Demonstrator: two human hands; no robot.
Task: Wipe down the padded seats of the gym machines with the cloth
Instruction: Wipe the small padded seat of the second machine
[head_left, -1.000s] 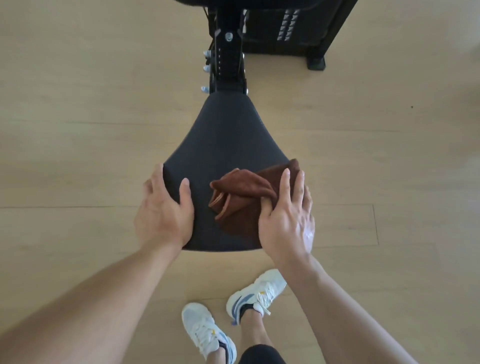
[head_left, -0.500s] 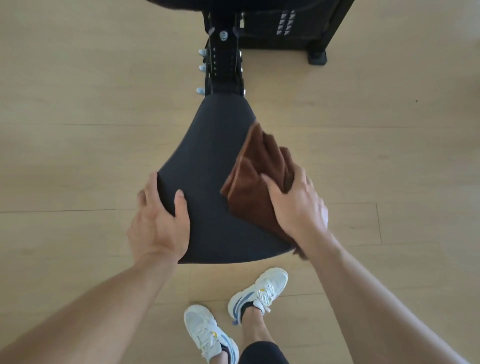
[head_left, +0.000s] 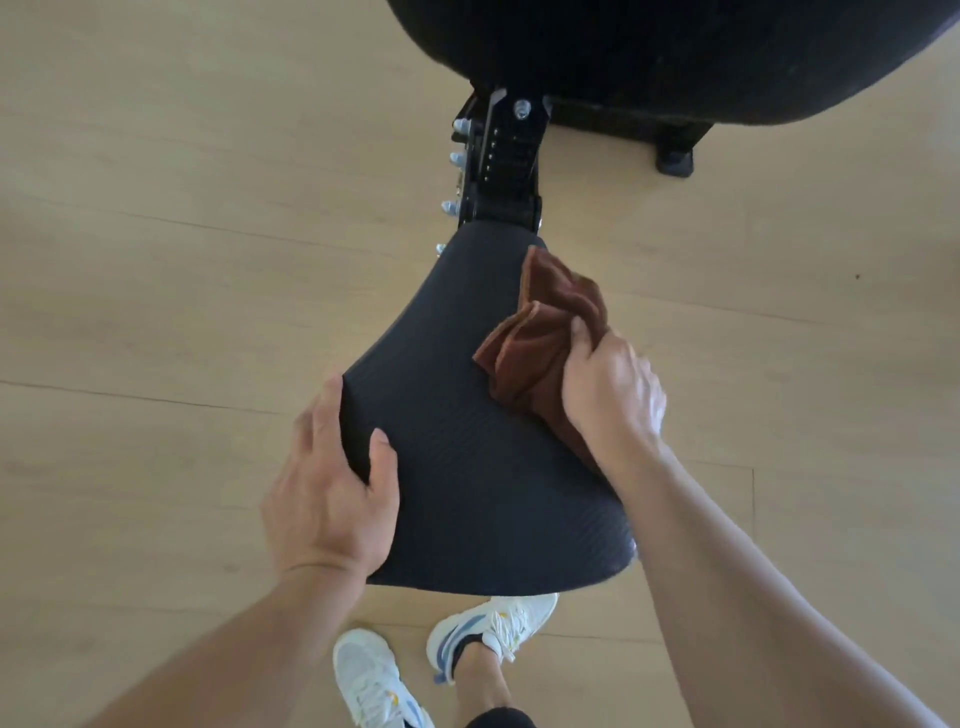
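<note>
Shoes: I am seeing two white shoes (head_left: 415, 660) with blue marks standing on the pale wood floor (head_left: 156, 260) at the near edge, just under the wide end of the seat, as in both earlier views.

Left hand: my left hand (head_left: 332, 483) is gripping the near-left corner of the padded seat (head_left: 467, 457), thumb lying on top, fingers wrapping round the edge. It is sitting at the same corner as a second ago.

Right hand: my right hand (head_left: 608, 389) is bunching the cloth, thumb pinching a fold on top, the other fingers hidden over the seat's right edge. A second ago this hand was lying flatter on the cloth near the wide end; half a second ago it was partway up the right side; now it is sitting farther toward the narrow end.

Cloth: the brown cloth (head_left: 540, 332) is lying crumpled on the right edge of the seat, its far tip reaching close to the narrow end. It is more gathered than half a second ago.

Seat: the dark ribbed pad is narrowing away from me toward the black post (head_left: 506, 161).

Post: silver knobs are sticking out on its left side.

Far pad: a large black pad (head_left: 675, 57) is filling the top of the view, showing far more than earlier.
</note>
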